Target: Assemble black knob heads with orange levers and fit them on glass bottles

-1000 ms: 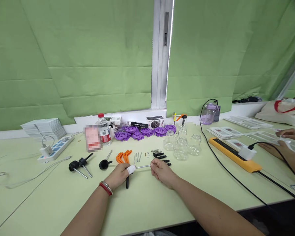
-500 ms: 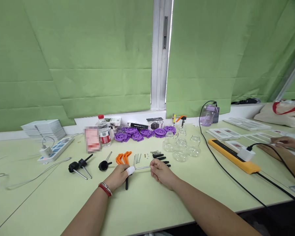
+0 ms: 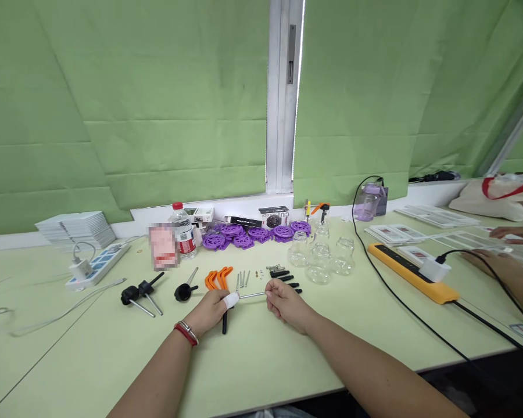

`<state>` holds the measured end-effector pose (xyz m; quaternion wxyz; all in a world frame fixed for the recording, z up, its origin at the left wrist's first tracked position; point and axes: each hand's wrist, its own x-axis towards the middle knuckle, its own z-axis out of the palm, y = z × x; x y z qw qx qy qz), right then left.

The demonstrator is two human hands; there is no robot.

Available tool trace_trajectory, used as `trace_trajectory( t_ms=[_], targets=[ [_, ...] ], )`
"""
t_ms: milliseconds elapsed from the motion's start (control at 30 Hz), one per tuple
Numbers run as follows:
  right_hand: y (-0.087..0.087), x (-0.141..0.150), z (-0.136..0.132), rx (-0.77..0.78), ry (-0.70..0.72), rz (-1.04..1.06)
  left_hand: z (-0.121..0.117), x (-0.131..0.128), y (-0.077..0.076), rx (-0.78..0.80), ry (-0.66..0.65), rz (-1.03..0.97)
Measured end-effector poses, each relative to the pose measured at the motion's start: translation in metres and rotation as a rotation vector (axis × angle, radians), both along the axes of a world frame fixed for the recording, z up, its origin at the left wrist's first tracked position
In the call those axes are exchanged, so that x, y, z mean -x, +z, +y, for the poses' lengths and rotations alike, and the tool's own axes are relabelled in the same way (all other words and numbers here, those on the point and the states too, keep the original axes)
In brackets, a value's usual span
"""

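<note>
Between my two hands stretches a thin metal rod [image 3: 253,295]. My left hand [image 3: 212,310], its thumb wrapped in white, closes on the left end, where a black part with a stick-like arm [image 3: 224,323] pokes out below; most of that part is hidden by the fingers. My right hand [image 3: 286,302] pinches the rod's other end with thumb and fingertips. Just beyond lie orange crank handles [image 3: 218,278], several loose metal rods [image 3: 243,279], springs [image 3: 276,268] and black sticks [image 3: 281,274]. A black funnel-like piece with a rod [image 3: 184,291] rests left of my left hand.
Two black pieces with rods [image 3: 138,295] lie at left, near a white power strip [image 3: 99,266]. Clear glass jars [image 3: 319,264], purple discs [image 3: 244,241] and a bottle [image 3: 185,232] stand behind. At right are a yellow power strip [image 3: 412,273], cables and another person's hands [image 3: 490,261].
My hands keep the same hold on the rod, almost unmoved. The view has shifted slightly. At the right, the other person's hands have moved over the white sheets.
</note>
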<state>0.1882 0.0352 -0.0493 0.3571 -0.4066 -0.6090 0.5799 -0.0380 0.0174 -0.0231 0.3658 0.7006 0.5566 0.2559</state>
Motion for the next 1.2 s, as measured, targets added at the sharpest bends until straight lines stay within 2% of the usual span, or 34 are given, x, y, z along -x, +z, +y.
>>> trace_trajectory(
  t_ms=[333, 867, 1200],
  targets=[
    [0.0031, 0.0026, -0.0024, 0.013, -0.046, -0.068, -0.0003, 0.0001, -0.0002, -0.022, 0.003, -0.012],
    [0.0036, 0.0024, -0.0031, 0.024, 0.0, -0.01, -0.0002, 0.0001, -0.002, 0.004, 0.003, 0.001],
    [-0.0017, 0.0028, 0.0016, 0.019, -0.001, -0.046, 0.0009, 0.0017, -0.0023, -0.075, -0.021, 0.053]
  ],
)
